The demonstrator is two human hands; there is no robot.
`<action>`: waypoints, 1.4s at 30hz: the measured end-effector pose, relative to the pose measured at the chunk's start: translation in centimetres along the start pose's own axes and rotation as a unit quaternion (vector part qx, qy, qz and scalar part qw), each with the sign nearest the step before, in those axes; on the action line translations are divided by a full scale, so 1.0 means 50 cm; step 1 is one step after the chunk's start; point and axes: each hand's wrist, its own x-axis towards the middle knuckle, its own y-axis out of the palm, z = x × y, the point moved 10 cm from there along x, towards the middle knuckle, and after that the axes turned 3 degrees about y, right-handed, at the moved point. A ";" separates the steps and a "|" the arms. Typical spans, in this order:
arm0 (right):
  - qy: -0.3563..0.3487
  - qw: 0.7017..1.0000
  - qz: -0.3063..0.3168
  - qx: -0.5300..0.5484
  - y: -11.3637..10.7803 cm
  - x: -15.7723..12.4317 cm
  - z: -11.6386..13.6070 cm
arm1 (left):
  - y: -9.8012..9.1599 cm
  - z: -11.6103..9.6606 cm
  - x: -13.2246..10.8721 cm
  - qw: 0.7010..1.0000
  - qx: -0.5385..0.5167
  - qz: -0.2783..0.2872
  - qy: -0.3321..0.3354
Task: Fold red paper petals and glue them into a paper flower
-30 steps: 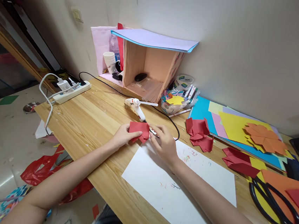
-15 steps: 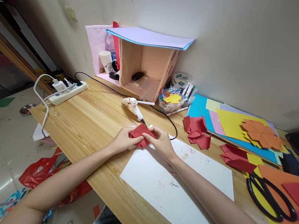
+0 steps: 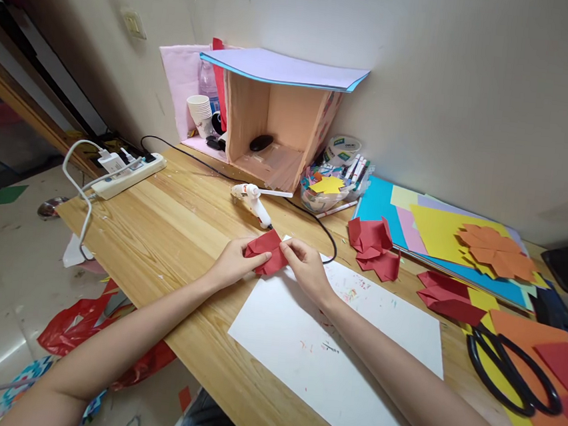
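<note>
A folded piece of red paper (image 3: 269,246) is held between my two hands, just above the table near the white sheet's upper left corner. My left hand (image 3: 235,262) grips its left side, thumb lying across the front. At the paper's right edge, my right hand (image 3: 305,263) pinches with thumb and fingertips. The white sheet (image 3: 351,353), marked with small coloured smudges, lies under my right forearm. Just beyond my hands a white glue gun (image 3: 255,203) rests on its side. Other folded red papers (image 3: 375,248) lie to the right.
Black-handled scissors (image 3: 515,369) lie on coloured paper at the right. An orange paper flower (image 3: 497,250) tops a paper stack. Behind stand an open box (image 3: 287,126) and a tub of markers (image 3: 334,184). A power strip (image 3: 129,177) sits at the left edge, its cables trailing.
My right thumb has drawn back from the middle of the red paper to its right edge. The paper's front now shows flatter and more open. My left hand keeps its hold.
</note>
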 end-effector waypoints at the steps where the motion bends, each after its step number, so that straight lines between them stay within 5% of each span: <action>1: -0.001 1.000 -0.002 -0.001 0.000 0.000 -0.001 | -0.001 -0.001 0.000 1.000 0.006 -0.002 0.001; 42: 0.025 0.999 -0.003 0.038 -0.001 0.004 -0.023 | -0.004 -0.002 -0.001 1.000 0.008 -0.020 0.000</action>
